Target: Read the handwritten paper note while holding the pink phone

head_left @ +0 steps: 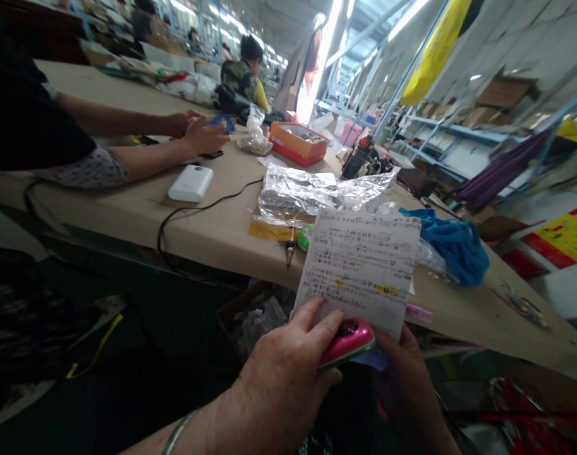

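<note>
My left hand wears a metal bangle and grips a glossy pink rounded device with a black oval on top; I cannot tell its kind. Two of its fingertips rest near the lower edge of a handwritten sheet, which has yellow highlighter marks. Behind that lower edge, my right hand holds the paper, its fingers partly hidden and in shadow. A light purple pen-like stick shows at the sheet's right side. Past the paper's upper edge lies a clear plastic-wrapped bundle.
On the brown table are a screwdriver-like tool with a metal tip, a white box-shaped device and a black cable. An orange box and blue cloth lie farther off. A co-worker's hands are at the left.
</note>
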### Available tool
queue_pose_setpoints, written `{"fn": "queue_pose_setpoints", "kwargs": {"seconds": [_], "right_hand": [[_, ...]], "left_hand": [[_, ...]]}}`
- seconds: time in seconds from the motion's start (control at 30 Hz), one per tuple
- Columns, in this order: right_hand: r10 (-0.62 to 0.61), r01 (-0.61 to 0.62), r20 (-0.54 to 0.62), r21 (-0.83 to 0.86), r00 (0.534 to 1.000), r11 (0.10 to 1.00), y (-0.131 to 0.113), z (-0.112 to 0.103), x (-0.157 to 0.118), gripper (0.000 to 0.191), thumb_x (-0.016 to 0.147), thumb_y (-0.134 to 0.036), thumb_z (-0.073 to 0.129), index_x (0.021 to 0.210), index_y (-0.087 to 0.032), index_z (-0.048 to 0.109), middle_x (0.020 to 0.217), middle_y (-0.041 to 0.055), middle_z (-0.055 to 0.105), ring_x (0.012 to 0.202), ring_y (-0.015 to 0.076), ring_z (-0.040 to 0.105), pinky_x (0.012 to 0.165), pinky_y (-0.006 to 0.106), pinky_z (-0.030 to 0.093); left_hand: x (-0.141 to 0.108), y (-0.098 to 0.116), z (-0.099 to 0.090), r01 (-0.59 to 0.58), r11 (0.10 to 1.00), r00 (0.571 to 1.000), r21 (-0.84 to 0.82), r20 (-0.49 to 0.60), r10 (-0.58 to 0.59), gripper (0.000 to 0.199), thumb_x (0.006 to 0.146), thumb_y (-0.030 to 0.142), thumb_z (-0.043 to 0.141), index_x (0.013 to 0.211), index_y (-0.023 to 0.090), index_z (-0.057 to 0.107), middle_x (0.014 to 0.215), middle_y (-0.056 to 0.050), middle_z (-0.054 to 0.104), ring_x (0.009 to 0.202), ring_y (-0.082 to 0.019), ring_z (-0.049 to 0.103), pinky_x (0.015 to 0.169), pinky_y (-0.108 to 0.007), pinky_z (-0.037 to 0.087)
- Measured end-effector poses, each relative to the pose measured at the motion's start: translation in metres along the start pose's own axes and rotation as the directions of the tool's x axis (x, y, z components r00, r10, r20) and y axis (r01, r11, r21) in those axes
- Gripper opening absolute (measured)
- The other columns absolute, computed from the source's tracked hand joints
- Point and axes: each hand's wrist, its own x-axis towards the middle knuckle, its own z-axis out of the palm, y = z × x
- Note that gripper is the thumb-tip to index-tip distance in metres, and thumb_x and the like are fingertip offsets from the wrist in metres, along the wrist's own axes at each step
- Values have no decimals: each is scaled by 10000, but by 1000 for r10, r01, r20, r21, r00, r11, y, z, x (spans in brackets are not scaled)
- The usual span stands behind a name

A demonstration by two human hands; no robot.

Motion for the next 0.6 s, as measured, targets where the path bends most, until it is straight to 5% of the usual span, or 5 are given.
{"fn": "queue_pose_setpoints", "kwargs": {"seconds": [0.6], "right_hand": [[12, -12, 2, 36, 1000, 999, 1, 2, 0, 449, 647, -176, 788, 1069, -224, 645, 1015, 76, 682, 911, 287, 643, 840, 466, 523]], "left_hand": [[-1, -4, 0, -7, 1000, 1000, -29, 6, 7, 694, 664, 100, 614, 1320, 277, 472, 1445, -102, 402, 1153, -282, 560, 957, -432, 483]]}}
